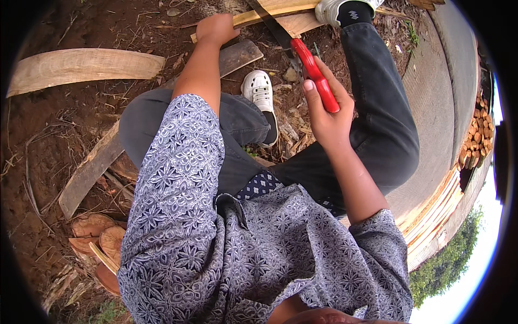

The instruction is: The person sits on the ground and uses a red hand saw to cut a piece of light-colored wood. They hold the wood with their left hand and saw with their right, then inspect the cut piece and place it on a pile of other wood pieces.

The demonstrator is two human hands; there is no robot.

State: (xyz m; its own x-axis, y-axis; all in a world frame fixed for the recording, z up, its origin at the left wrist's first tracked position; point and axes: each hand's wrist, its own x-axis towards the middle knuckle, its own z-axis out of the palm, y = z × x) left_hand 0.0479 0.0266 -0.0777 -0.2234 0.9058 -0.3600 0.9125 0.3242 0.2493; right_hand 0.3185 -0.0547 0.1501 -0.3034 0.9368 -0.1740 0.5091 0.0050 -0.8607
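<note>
My right hand (330,110) is wrapped round the red handle (312,73) of a handsaw, with the thumb lying along its near side. The saw's dark blade (274,27) slants away to the upper left and crosses a narrow wooden strip (259,15). Whether its teeth are sunk in the wood cannot be made out. At the strip's left part my left hand (216,29) is closed on it, knuckles up. A white clog (328,12) on my right foot is at the strip's right end, seemingly pressing on it.
A curved pale plank (86,70) lies on the brown soil at left. Grey boards (240,56) rest near my left knee, and cut wood pieces (97,229) lie lower left. My other clog (259,89) stands between the legs. Stacked sticks (477,135) are at far right.
</note>
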